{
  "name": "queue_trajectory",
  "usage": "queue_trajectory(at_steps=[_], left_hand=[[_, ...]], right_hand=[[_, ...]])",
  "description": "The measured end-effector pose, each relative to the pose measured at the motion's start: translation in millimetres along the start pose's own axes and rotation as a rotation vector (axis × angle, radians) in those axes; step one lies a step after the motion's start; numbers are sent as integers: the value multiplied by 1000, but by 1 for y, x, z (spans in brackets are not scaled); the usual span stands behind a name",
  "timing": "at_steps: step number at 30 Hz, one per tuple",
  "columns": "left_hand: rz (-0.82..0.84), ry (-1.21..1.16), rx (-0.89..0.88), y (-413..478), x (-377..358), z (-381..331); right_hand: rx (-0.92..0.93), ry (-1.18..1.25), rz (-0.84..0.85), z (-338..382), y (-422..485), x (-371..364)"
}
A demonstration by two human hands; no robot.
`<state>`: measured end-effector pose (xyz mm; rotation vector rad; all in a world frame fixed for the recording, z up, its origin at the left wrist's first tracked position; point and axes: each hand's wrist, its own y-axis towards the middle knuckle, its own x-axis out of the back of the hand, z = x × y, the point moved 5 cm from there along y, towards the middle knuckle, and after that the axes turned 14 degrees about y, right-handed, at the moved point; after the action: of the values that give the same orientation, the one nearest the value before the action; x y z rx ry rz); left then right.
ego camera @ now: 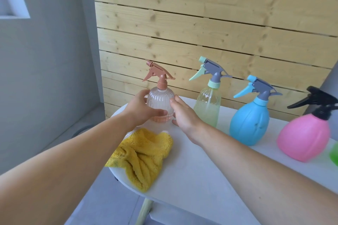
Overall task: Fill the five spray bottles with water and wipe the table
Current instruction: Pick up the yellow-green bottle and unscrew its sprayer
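Note:
A clear ribbed spray bottle with a terracotta trigger head [161,99] stands upright at the far left end of the white table [192,170]. My left hand [140,109] grips its body, thumb across the front. My right hand [182,115] touches the bottle's right side with fingers nearly straight. Further right stand a pale green ribbed bottle [208,107], a blue bottle [249,124] and a pink bottle with a black head [305,137]. A green shape [334,153] shows at the right edge. A crumpled yellow cloth [142,157] lies on the table below my hands.
A wooden slat wall [201,23] runs right behind the bottles. A grey wall [54,78] and the floor lie to the left, past the table's rounded end. A pale wooden leg [143,212] shows under the table.

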<state>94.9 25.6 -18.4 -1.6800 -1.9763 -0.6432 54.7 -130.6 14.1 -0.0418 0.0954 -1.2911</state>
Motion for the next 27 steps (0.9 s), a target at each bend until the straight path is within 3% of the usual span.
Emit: queue_trajectory(at_steps=[7, 9, 11, 13, 15, 19, 22, 24, 27], left_hand=[[42, 160, 13, -3, 0, -8], [9, 184, 47, -11, 4, -14], [-199, 291, 25, -28, 14, -25], [-413, 370, -125, -52, 19, -47], [-407, 283, -294, -70, 8, -71], [-112, 298, -410, -73, -43, -107], [79, 300, -361, -62, -75, -116], [103, 265, -329, -55, -84, -116], [0, 241, -319, -53, -83, -116]], right_hand=[[-5, -237, -52, -7, -6, 10], [109, -333, -115, 2, -20, 21], [311, -422, -252, 21, -44, 40], [541, -542, -448, 45, -72, 57], [647, -588, -589, 63, -81, 70], [314, -578, -629, 71, -58, 91], [227, -549, -621, 71, -44, 92], [227, -551, -616, 69, -37, 91], [211, -473, -602, 68, -31, 92]])
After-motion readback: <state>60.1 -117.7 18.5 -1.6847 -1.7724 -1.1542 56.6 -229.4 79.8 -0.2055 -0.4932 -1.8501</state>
